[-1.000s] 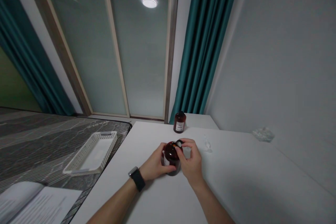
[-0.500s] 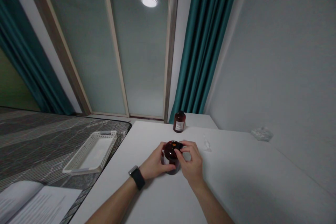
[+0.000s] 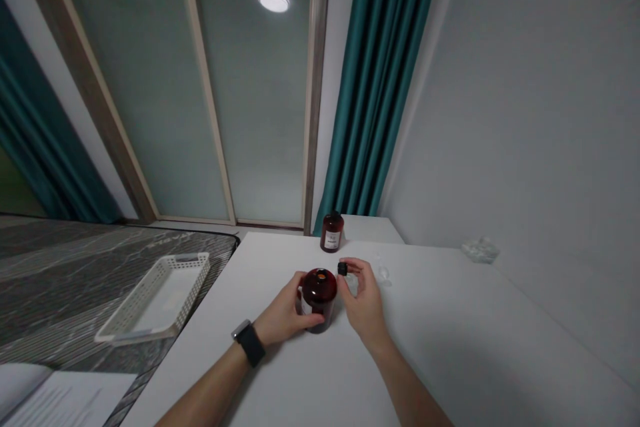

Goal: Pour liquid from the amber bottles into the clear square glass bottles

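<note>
A dark red-brown bottle with a pale label stands on the white table, its mouth uncovered. My left hand, with a black watch on the wrist, wraps round the bottle's left side. Just right of the bottle's neck, my right hand pinches a small black cap between thumb and fingers. The cap is apart from the bottle. Behind them stands a second red-brown bottle with a dark top and a white label.
A clear, glass-like item lies past my right hand. Crumpled clear plastic sits by the wall at the table's far right. To the left, on a grey patterned surface, are a white perforated basket and an open book.
My right hand has lifted the black cap off the bottle's neck and moved it up and to the right. My left hand still holds the bottle. The view has shifted slightly.
</note>
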Demonstrator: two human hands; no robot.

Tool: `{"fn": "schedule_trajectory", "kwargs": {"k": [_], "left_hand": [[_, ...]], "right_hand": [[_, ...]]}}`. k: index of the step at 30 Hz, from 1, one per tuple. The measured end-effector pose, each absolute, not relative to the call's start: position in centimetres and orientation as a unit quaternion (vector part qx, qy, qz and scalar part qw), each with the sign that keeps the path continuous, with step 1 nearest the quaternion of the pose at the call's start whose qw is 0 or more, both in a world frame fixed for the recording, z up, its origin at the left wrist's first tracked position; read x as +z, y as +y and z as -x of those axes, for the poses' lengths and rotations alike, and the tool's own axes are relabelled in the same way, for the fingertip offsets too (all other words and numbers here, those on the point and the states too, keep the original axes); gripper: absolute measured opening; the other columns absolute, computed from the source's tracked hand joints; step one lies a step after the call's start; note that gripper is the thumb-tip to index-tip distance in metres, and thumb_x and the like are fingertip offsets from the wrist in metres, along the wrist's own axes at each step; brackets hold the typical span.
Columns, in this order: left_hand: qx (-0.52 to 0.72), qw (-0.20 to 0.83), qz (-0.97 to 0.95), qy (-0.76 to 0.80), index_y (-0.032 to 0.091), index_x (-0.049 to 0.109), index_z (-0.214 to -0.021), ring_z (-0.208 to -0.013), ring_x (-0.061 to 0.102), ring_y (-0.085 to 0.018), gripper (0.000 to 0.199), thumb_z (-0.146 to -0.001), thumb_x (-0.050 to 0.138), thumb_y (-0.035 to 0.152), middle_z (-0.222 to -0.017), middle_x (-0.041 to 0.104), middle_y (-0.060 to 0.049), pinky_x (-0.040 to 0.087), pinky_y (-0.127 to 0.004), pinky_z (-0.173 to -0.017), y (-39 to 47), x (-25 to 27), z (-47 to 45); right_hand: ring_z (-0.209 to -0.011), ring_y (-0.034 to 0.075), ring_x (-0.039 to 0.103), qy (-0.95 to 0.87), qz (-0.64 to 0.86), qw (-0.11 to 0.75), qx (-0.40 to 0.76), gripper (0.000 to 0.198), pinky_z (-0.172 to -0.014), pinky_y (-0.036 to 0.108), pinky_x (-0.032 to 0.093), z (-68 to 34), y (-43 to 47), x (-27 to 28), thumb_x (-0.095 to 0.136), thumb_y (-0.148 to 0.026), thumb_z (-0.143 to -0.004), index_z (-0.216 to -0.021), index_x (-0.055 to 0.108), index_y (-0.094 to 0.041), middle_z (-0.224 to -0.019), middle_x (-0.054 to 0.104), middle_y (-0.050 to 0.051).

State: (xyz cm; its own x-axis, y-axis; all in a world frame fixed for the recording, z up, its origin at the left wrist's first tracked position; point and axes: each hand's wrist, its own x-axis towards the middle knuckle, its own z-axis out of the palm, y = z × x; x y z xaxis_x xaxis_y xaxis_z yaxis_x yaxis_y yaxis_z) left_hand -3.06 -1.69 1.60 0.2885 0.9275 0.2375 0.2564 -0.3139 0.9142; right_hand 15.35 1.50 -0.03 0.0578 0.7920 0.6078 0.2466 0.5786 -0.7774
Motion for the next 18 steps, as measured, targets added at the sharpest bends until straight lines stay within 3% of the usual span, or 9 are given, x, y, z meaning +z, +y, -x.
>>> {"fn": "schedule_trajectory", "kwargs": {"k": [12,18], "left_hand": [[0.398,0.41,-0.701,0.427,0.017,0.047,-0.124,-0.117,0.056,-0.029,0.062,-0.069,0.078,0.02,-0.124,0.062,-0.011,0.038,-0.045,-0.105,-1.4,1.5,3.1],[0.386,0.395,-0.705,0.444,0.017,0.047,-0.123,-0.114,0.057,-0.031,0.061,-0.07,0.077,0.023,-0.121,0.062,-0.011,0.04,-0.047,-0.103,-1.4,1.3,3.2]], "right_hand": [[-0.085,0.025,0.062,-0.751,0.451,0.448,0.176,0.024,-0.078,0.041,0.054,-27.0,3.5,-2.8,0.057,-0.013,-0.074,-0.092,0.07,-0.023,-0.093,0.065,0.008],[-0.088,0.025,0.063,-0.738,0.497,0.43,0.157,0.044,-0.086,0.045,0.053,-29.2,5.0,-5.3,0.055,-0.012,-0.073,-0.115,0.06,-0.021,-0.095,0.065,0.007]]}}
